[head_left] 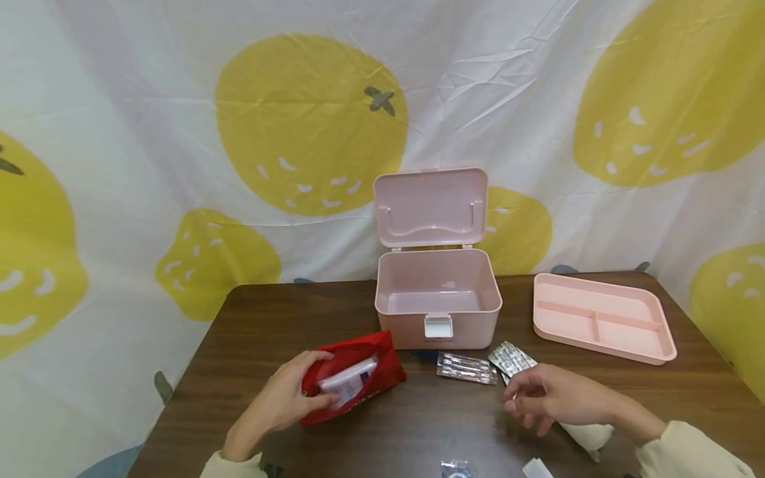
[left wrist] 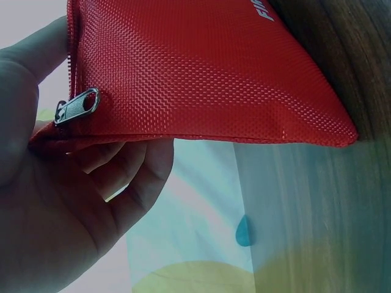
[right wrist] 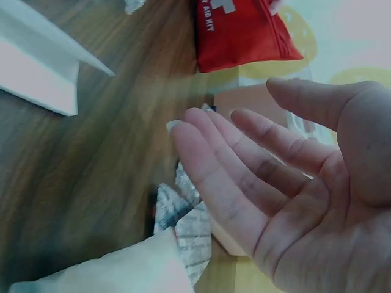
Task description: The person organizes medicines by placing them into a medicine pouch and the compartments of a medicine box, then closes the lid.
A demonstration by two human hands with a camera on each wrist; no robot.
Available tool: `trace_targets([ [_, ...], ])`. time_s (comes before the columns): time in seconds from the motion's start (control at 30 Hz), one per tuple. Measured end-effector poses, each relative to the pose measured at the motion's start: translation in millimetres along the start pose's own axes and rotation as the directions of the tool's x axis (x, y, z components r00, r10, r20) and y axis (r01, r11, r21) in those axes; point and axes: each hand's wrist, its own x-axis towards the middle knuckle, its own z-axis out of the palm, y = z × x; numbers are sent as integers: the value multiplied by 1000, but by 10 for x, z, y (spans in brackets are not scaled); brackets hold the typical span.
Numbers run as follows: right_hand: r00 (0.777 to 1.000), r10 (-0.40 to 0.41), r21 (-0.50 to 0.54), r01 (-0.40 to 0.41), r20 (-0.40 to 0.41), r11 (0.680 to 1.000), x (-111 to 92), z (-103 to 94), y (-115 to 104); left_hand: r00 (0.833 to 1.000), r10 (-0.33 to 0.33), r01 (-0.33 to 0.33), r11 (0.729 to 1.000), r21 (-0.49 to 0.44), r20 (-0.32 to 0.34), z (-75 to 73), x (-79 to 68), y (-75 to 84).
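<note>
"What does the left hand [head_left: 285, 393] have?"
"The red pouch [head_left: 390, 376]. It's gripped at its gaping mouth, above the worktop [head_left: 263, 318], near-left of the pink box [head_left: 403, 332]."
"And the right hand [head_left: 556, 397]?"
"Holding nothing, fingers loosely bent, near the foil packs [head_left: 512, 358]."
"The tray [head_left: 564, 322]?"
"Right of the box, 3 compartments."

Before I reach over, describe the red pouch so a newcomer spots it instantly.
On the dark brown table, find the pink box with its lid raised. In front of it and to the left, the left hand grips the red pouch. Bright red fabric, white lettering and a zip set it apart from the silvery packets nearby.
</note>
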Motion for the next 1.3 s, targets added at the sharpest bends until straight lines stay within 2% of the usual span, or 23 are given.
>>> trace_targets([
  [0.3,995,98,30,-97,-19,995,-159,10,94,1000,13,-13,1000,10,-12,-1,-11,-1],
  [0.47,980,198,55,-197,-14,979,-239,51,148,1000,13,-13,1000,7,-9,3,-10,-6],
  [0.7,961,272,58,-270,-41,961,-296,151,232,1000,17,-17,1000,8,-10,9,-11,-17],
  [0.93,963,268,79,-266,-16,961,-327,242,311,1000,7,-7,1000,8,-4,6,-7,-14],
  [1.17,968,251,33,-251,-2,967,-338,304,382,1000,-6,6,1000,-7,11,-8,-5,-3],
  [1.3,972,235,49,-236,23,971,-345,322,406,1000,-13,14,1000,-14,19,-16,-3,5],
])
